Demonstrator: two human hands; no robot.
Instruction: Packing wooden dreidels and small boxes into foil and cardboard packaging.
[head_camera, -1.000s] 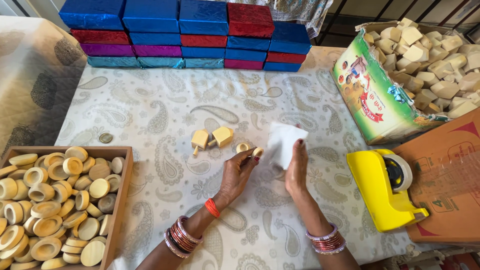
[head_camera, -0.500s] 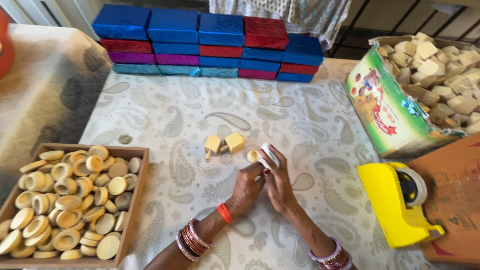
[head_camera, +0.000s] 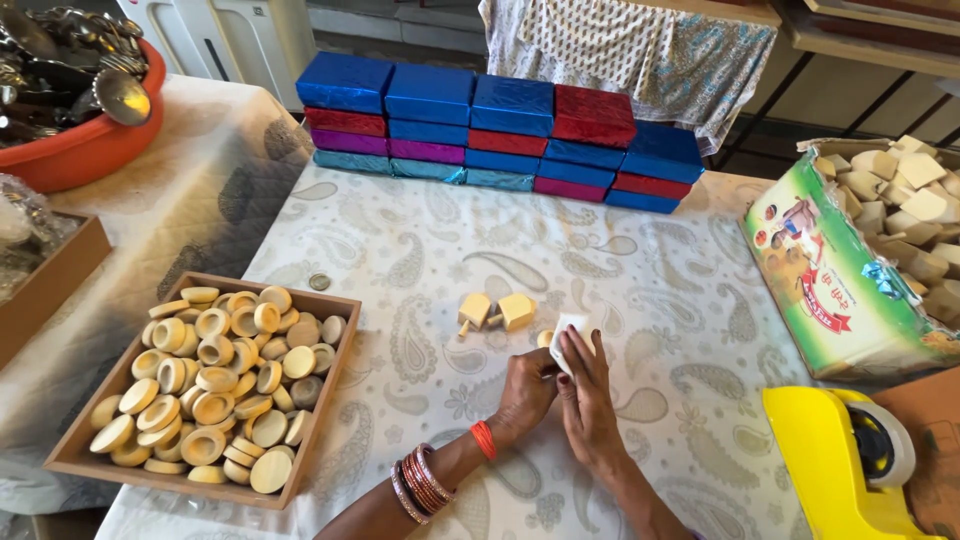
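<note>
Both of my hands meet at the middle of the paisley tablecloth. My left hand and my right hand press together on a small white paper folded around something I cannot make out. A small round wooden piece peeks out beside the paper. Just beyond lie two pale wooden spinning tops, untouched. Red bangles ring my left wrist.
A wooden tray of several round wooden cups sits at the left. Stacked blue, red and purple boxes line the far edge. A green carton of wooden blocks and a yellow tape dispenser stand right. A coin lies near the tray.
The flat white paper sheet has been folded small between both hands. The hands came together, and the camera moved closer and shifted left.
</note>
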